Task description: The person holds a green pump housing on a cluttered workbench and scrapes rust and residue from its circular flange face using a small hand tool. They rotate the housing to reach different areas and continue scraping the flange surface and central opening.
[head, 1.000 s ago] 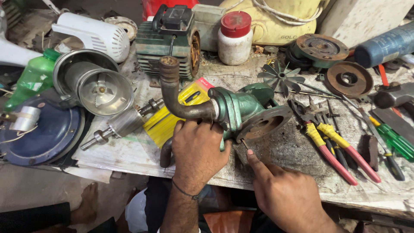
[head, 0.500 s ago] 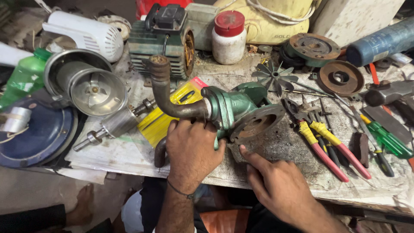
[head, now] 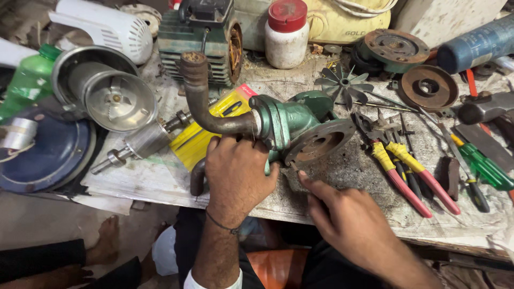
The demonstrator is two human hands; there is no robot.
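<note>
Green-painted cast-iron pump body [head: 284, 120] lies on its side at the middle of the cluttered bench, its rusty curved pipe [head: 201, 99] rising to the left. My left hand [head: 235, 174] is closed over the casing just below the pipe joint, pinning it down. My right hand [head: 350, 225] pinches a small tool at the lower edge of the rusty round flange [head: 321, 142] (its tip is too small to make out). To work this well, I judge I should keep the body from rolling and press gently along the rim. Behind it, the white plastic jar [head: 286, 40] has its red lid on, contents hidden; the steel mixer jar [head: 101, 93] lies tipped, showing only its blade.
</note>
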